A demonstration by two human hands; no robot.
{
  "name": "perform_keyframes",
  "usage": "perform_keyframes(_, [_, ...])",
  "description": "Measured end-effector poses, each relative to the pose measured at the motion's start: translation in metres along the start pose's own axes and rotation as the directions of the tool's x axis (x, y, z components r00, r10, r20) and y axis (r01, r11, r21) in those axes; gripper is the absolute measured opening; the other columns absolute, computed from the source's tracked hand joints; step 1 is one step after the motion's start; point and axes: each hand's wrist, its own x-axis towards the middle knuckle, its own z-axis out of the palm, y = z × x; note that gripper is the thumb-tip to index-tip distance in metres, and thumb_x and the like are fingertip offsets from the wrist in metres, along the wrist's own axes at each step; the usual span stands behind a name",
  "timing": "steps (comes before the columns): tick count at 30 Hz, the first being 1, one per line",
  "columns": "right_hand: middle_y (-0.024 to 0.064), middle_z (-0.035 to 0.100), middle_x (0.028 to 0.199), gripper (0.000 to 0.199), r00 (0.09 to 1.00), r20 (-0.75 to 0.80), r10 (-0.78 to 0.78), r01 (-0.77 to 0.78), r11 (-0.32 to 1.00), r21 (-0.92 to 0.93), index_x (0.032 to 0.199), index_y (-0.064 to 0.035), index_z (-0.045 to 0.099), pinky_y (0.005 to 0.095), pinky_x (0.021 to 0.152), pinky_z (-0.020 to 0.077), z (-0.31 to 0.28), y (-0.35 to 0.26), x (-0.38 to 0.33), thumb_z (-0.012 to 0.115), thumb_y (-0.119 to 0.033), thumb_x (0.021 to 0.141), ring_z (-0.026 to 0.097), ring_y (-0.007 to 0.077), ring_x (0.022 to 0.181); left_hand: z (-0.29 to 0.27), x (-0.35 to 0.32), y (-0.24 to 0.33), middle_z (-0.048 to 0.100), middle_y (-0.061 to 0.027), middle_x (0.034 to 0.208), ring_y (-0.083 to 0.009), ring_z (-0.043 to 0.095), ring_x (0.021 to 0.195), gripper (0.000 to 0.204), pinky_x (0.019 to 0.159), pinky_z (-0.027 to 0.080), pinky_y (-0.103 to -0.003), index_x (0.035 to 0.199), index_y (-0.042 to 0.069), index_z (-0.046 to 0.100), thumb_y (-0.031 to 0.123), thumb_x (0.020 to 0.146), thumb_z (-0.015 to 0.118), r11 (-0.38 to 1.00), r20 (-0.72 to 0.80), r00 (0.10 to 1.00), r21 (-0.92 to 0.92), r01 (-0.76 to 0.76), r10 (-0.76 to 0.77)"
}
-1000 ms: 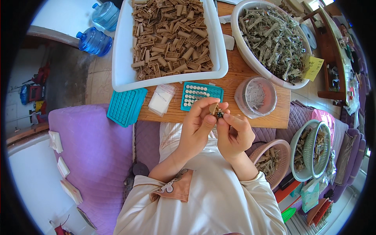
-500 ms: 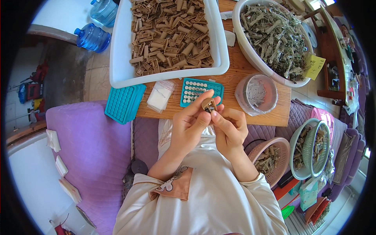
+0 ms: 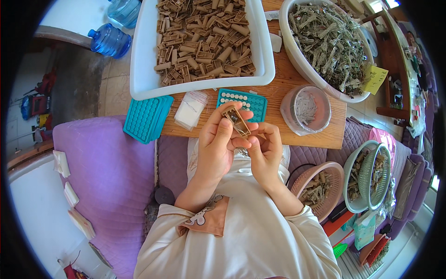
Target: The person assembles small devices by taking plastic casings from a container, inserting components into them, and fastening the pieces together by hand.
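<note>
My left hand (image 3: 213, 151) grips a brown plastic casing (image 3: 237, 123), a hollow half-shell with its open side turned up and small metallic parts inside. The fingers and thumb hold it along its sides, tilted, above the table's front edge. At the casing's lower end, my right hand (image 3: 266, 156) is closed in a pinch. A thin pale or clear strand hangs below between the hands; what the right fingertips hold is too small to make out. Just behind the hands lies a teal tray (image 3: 259, 103) with rows of round white pieces, partly hidden by my left fingers.
A white tub (image 3: 139, 51) of brown casings (image 3: 204, 51) fills the table's back. Right of it stand a basin (image 3: 287, 44) of clear-wired parts and a lined container (image 3: 320, 125) with small pale pieces. Stacked teal trays (image 3: 145, 122) and clear bags (image 3: 190, 111) lie left; baskets (image 3: 339, 172) stand right.
The casing has turned in my left hand, so its long open side now shows. My right hand has shifted down to the casing's lower end. The view has moved slightly.
</note>
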Motion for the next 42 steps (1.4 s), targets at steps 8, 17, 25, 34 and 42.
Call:
perform_keyframes(8, [0.0082,0.057,0.089,0.028,0.974,0.207,-0.093,0.171,0.901,-0.4,0.102,0.0011,0.046,0.0245,0.064,0.0472,-0.009,-0.007,0.019,0.054,0.005,0.076,0.058,0.0128,0.078,-0.009,0.004,0.003,0.051,-0.015,0.107,-0.0239,0.055,0.096,0.031,0.078,0.05,-0.033,0.114,0.0,0.039,0.02,0.09,0.037,0.946,0.002,0.98,-0.26,0.192,-0.198])
perform_keyframes(17, [0.0123,0.057,0.093,0.036,0.989,0.126,-0.08,0.1,0.982,-0.16,0.103,0.0009,0.047,0.027,0.075,0.0463,0.001,-0.007,0.025,0.054,0.007,0.069,0.059,0.0182,0.084,-0.003,-0.001,-0.01,0.052,-0.0135,0.107,-0.021,0.053,0.098,0.03,0.08,0.046,-0.029,0.113,-0.001,0.041,0.018,0.09,0.038,0.975,-0.081,0.996,0.222,-0.015,0.034])
perform_keyframes(25, [0.0101,0.058,0.083,0.032,0.986,0.158,-0.05,0.117,0.884,-0.453,0.101,0.0009,0.048,0.0272,0.068,0.0483,-0.001,-0.001,0.032,0.055,0.005,0.07,0.059,0.0168,0.074,-0.008,-0.007,-0.022,0.057,-0.0053,0.092,-0.0041,0.048,0.07,0.029,0.057,0.037,-0.017,0.115,0.002,0.045,0.009,0.086,0.044,0.734,-0.024,0.974,0.661,-0.153,0.225])
perform_keyframes(34, [0.0058,0.054,0.088,0.029,0.93,0.263,0.257,-0.266,0.964,-0.001,0.105,0.0027,0.049,0.0229,0.066,0.0469,-0.009,-0.008,0.038,0.047,0.003,0.076,0.053,0.0103,0.076,-0.016,0.0,-0.019,0.055,-0.0066,0.098,-0.0092,0.053,0.086,0.032,0.075,0.045,-0.022,0.115,0.001,0.046,0.007,0.084,0.049,0.967,-0.038,0.999,0.252,0.028,-0.019])
perform_keyframes(42, [0.0064,0.052,0.098,0.027,0.894,0.332,0.303,-0.318,0.948,-0.009,0.107,0.0035,0.049,0.0236,0.074,0.0455,-0.02,0.001,0.039,0.047,0.001,0.08,0.051,0.0102,0.085,-0.025,-0.003,-0.02,0.054,-0.0081,0.102,-0.013,0.054,0.089,0.032,0.077,0.048,-0.026,0.115,0.002,0.045,0.007,0.084,0.049,0.978,-0.065,0.993,0.181,0.107,-0.097])
